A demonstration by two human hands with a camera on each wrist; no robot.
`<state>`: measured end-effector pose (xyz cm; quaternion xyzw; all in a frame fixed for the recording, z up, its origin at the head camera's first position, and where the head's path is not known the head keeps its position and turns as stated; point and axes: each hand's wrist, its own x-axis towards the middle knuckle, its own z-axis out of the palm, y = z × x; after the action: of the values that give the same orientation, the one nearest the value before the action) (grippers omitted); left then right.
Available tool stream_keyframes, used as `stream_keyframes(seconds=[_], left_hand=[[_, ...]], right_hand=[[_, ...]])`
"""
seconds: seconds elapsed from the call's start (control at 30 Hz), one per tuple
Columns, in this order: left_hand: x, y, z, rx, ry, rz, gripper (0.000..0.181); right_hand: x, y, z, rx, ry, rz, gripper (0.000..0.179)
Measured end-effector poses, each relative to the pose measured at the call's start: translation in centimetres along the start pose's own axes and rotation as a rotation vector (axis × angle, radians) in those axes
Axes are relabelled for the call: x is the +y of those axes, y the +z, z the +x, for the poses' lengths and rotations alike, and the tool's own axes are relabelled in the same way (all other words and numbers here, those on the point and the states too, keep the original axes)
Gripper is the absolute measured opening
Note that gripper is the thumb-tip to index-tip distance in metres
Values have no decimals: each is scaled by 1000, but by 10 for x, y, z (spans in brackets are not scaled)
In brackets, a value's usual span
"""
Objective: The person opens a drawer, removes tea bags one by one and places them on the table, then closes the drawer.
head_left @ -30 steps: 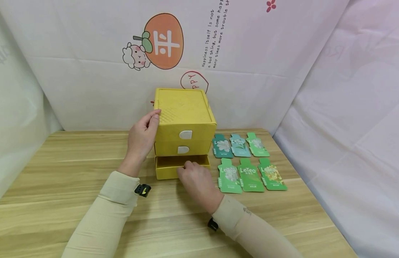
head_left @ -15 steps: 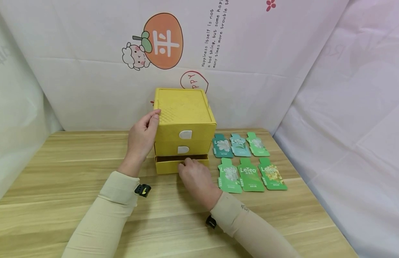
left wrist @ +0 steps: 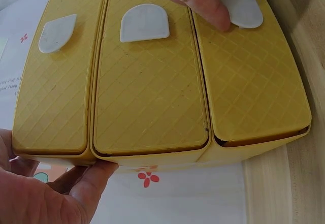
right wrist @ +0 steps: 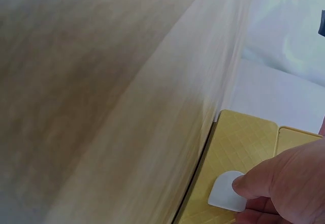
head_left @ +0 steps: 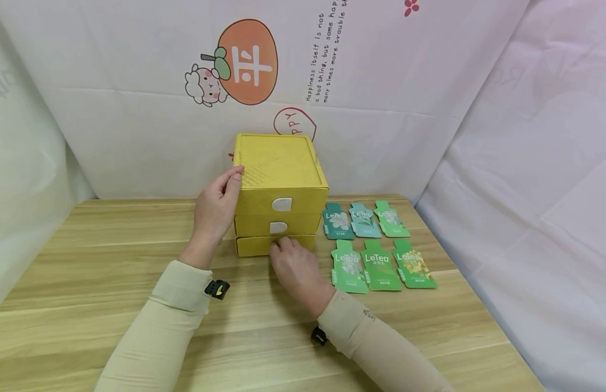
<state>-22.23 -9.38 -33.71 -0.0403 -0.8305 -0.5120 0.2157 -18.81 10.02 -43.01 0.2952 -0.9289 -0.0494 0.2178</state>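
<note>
A yellow three-drawer box (head_left: 283,158) stands near the back of the table, each drawer front bearing a white tab in the left wrist view. My left hand (head_left: 213,209) holds the box at its upper left edge, fingertips over the top and thumb at the side wall. At the bottom drawer (head_left: 253,247), my right hand (head_left: 303,270) pinches the white pull tab (right wrist: 224,192), thumb on its face and fingers curled behind. That drawer sits almost flush, with a thin gap along its end in the left wrist view. The upper drawers are closed.
Right of the box lie flat LeTea packets in two rows, among them a dark teal one (head_left: 338,224) and a green one (head_left: 381,269). They rest on the wood-grain table (head_left: 111,305). A printed white cloth (head_left: 151,65) hangs right behind the box.
The bottom drawer has slid inward, its open interior now hidden. My right hand has moved forward with it at the tab. My left hand has stayed in place on the box.
</note>
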Motion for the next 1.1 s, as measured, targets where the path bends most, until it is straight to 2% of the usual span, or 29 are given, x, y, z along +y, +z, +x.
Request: stream_keyframes(seconds=[0.13, 0.4, 0.67, 0.9, 1.1], left_hand=[[0, 0, 1, 4, 4, -7, 49], [-2, 0, 2, 5, 9, -8, 49], [-4, -1, 3, -9, -7, -13, 50], [-6, -6, 3, -52, -22, -27, 56], [-8, -11, -1, -75, -24, -26, 61]], right_hand=[[0, 1, 1, -40, 1, -16, 22], [1, 1, 2, -63, -8, -21, 24], [2, 1, 0, -44, -12, 14, 25], [5, -4, -5, 47, -22, 137, 25], [9, -13, -13, 186, -63, 233, 40]])
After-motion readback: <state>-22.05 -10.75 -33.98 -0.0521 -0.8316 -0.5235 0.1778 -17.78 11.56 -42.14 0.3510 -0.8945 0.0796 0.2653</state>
